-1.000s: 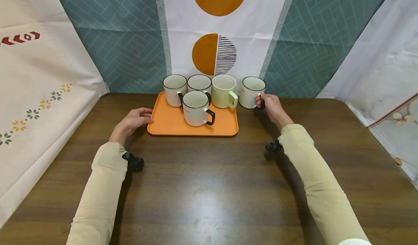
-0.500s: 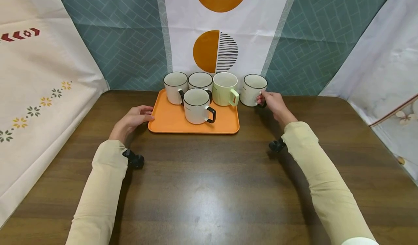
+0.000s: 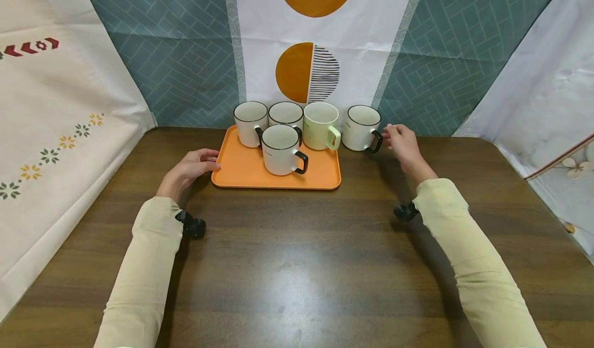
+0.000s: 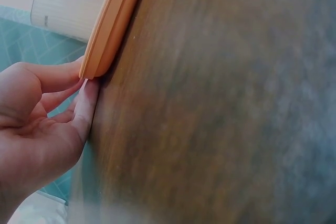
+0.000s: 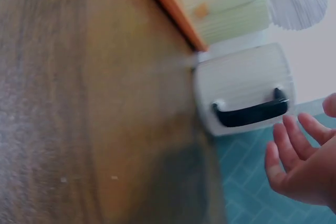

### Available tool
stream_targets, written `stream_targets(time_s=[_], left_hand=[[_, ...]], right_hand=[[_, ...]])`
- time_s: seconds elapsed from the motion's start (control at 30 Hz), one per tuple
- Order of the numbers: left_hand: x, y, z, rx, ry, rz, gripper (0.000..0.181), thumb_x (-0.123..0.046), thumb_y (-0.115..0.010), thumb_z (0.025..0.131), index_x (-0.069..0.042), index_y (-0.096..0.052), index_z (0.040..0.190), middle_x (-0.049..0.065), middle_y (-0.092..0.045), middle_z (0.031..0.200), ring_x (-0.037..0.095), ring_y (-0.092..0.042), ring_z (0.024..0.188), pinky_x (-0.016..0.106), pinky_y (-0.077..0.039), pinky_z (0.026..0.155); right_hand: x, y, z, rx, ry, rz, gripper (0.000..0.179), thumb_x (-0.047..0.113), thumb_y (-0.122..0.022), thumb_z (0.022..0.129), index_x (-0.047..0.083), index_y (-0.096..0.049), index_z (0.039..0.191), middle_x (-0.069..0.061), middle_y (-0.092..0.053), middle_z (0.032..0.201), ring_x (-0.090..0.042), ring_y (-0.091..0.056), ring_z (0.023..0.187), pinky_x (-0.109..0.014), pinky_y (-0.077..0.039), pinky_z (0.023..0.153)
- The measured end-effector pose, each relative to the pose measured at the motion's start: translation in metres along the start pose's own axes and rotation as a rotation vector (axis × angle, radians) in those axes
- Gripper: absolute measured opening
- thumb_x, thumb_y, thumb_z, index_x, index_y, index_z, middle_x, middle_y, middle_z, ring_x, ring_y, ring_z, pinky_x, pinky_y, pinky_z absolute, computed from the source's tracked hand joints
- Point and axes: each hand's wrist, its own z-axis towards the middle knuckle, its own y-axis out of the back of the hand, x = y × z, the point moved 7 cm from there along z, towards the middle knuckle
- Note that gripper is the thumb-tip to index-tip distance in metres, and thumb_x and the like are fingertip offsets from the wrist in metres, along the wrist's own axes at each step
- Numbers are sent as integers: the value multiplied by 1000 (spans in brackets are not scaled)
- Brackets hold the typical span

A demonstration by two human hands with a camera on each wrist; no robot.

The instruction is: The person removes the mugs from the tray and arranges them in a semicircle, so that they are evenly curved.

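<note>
On an orange tray (image 3: 241, 175) stand several mugs: a pale green mug (image 3: 318, 126) at the right, and white ones with black rims and handles, one white mug (image 3: 279, 154) in front. My left hand (image 3: 192, 166) pinches the tray's left edge between thumb and fingers, as the left wrist view shows at the tray's corner (image 4: 97, 66). Right of the tray, upright on the table, is another white mug (image 3: 358, 131); its black handle (image 5: 252, 114) faces my right hand (image 3: 402, 144). Those fingers are loosely bent beside the handle, apart from it, holding nothing.
The brown wooden table (image 3: 287, 255) reaches back to a teal patterned cloth (image 3: 171, 54) hanging close behind the mugs. White cloths hang at the left and right sides. A small black wrist camera (image 3: 192, 227) sits at each sleeve cuff.
My right hand has let go of the mug's black handle and drawn back to the right. The mug beside the tray stays in place. My left hand keeps its place at the tray's edge.
</note>
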Motion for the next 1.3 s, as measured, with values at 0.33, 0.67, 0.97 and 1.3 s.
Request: stream_targets(time_s=[0.33, 0.67, 0.97, 1.3], left_hand=[[0, 1, 0, 5, 11, -16, 57, -5, -55, 97, 8, -28, 145, 28, -37, 138, 35, -38, 122, 46, -29, 109], [0, 0, 0, 6, -1, -15, 57, -5, -54, 97, 10, -27, 145, 29, -35, 139, 35, -37, 122, 46, -29, 108], [-1, -1, -2, 11, -5, -22, 56, -4, -53, 97, 10, -27, 145, 29, -36, 138, 34, -38, 121, 46, -30, 108], [-2, -1, -2, 20, -7, -23, 56, -4, -54, 98, 10, -28, 145, 28, -36, 138, 33, -38, 121, 45, -30, 108]], right_hand=[[35, 3, -16, -108, 168, 54, 32, 22, -46, 102, -6, -55, 115, -3, -59, 99, -11, -56, 92, -29, -46, 84], [51, -48, -33, 103, 215, 16, 31, 17, -48, 102, -11, -55, 114, -17, -60, 105, -13, -56, 88, -32, -48, 85], [44, -90, -39, 284, 129, 41, 30, 11, -46, 102, -14, -52, 118, -31, -57, 115, -41, -54, 107, -46, -45, 94], [38, -128, -47, 390, 31, 107, 29, 12, -46, 102, -11, -53, 118, -26, -59, 118, -33, -57, 110, -39, -46, 96]])
